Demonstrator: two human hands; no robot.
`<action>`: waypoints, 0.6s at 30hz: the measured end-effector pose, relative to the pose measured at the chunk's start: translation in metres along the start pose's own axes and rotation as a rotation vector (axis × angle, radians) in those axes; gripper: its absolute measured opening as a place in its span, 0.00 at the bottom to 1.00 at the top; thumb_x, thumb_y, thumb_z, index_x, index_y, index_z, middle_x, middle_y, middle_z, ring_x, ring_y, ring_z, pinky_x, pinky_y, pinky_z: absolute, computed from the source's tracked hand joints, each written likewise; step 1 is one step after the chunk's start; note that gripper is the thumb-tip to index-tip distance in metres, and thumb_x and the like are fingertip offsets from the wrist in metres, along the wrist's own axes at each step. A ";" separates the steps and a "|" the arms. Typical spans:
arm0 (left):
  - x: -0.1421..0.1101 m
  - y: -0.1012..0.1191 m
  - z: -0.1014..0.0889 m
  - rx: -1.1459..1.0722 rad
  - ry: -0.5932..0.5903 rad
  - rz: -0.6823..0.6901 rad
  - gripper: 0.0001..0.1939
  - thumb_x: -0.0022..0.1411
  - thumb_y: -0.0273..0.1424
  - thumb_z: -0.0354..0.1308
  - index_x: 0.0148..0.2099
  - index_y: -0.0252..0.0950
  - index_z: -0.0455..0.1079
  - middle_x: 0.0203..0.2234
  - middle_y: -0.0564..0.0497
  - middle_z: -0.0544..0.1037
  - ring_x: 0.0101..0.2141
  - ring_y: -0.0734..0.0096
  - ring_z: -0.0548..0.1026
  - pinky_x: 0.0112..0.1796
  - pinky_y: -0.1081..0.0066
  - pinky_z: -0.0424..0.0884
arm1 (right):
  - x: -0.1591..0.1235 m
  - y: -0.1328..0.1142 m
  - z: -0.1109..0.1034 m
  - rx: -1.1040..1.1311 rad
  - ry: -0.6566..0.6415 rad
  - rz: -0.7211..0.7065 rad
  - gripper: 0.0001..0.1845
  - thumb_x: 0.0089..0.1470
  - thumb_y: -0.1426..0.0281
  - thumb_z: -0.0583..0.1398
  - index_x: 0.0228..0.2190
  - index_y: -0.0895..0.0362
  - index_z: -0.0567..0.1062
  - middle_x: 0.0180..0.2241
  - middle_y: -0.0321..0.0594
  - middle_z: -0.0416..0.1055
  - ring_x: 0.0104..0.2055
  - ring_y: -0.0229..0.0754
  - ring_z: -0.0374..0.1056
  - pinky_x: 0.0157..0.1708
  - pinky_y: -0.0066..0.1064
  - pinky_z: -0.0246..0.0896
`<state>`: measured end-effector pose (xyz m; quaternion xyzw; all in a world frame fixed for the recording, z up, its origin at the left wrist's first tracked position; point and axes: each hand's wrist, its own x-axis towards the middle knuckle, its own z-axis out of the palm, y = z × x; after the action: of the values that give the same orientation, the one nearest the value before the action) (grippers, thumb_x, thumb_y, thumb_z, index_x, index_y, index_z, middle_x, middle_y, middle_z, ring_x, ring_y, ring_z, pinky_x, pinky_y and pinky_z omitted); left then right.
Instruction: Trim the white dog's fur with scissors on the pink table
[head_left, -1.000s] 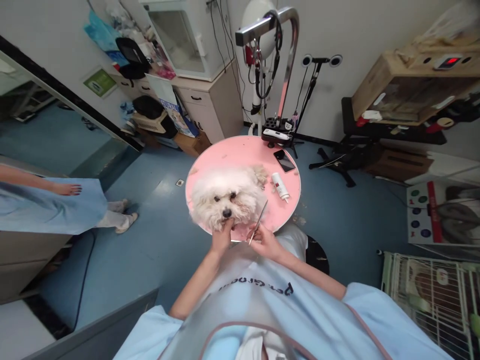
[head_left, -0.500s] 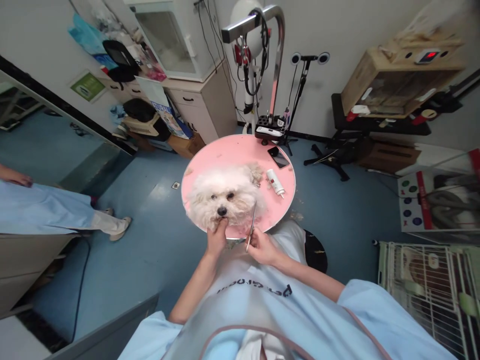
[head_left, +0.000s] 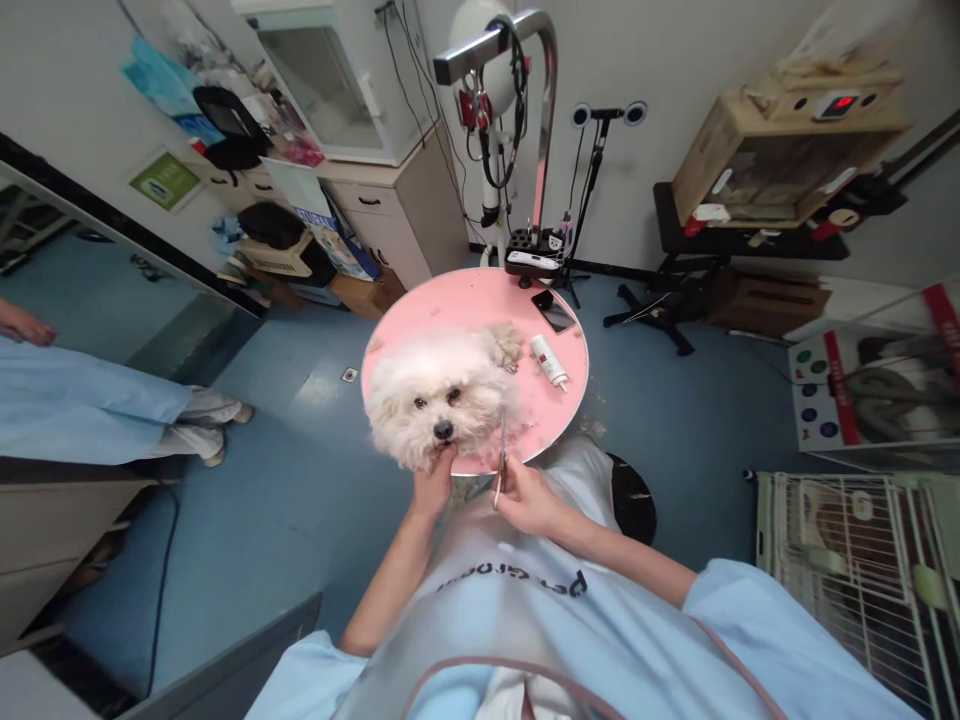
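On one table [head_left: 472,290], one dog [head_left: 439,385], left fingers [head_left: 444,464] holding chin [head_left: 429,456], right fingers [head_left: 514,474] gripping scissors [head_left: 502,455]

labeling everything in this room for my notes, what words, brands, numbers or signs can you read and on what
"pet Groo", likely: blue apron, upside down, rest creased
"URAL": bag by the cabinet, start unclear
Too small or blurred: white bottle, green sign, red display, printed box
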<state>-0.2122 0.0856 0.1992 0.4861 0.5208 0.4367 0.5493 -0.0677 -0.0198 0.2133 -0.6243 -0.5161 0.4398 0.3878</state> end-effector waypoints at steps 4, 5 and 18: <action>0.000 -0.002 -0.004 -0.023 -0.011 -0.004 0.14 0.49 0.35 0.62 0.40 0.37 0.75 0.40 0.50 0.77 0.47 0.62 0.72 0.55 0.63 0.60 | 0.013 -0.013 -0.012 -0.082 -0.006 -0.046 0.12 0.44 0.71 0.58 0.34 0.56 0.63 0.31 0.35 0.64 0.33 0.38 0.60 0.32 0.29 0.53; 0.000 -0.002 -0.005 -0.036 -0.011 0.004 0.14 0.50 0.34 0.62 0.40 0.37 0.75 0.40 0.50 0.77 0.47 0.63 0.72 0.55 0.63 0.60 | 0.015 -0.013 -0.013 -0.086 -0.015 -0.044 0.11 0.45 0.73 0.57 0.35 0.56 0.63 0.29 0.34 0.63 0.31 0.37 0.59 0.31 0.29 0.53; -0.001 0.004 -0.012 -0.097 0.033 -0.031 0.10 0.47 0.32 0.62 0.34 0.35 0.75 0.34 0.51 0.78 0.44 0.63 0.73 0.53 0.63 0.63 | 0.026 -0.019 -0.019 -0.103 0.006 -0.049 0.09 0.45 0.77 0.54 0.33 0.56 0.64 0.27 0.33 0.64 0.28 0.35 0.59 0.29 0.28 0.52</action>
<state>-0.2241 0.0860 0.2038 0.4436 0.5153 0.4609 0.5703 -0.0538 0.0086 0.2332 -0.6320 -0.5520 0.4010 0.3675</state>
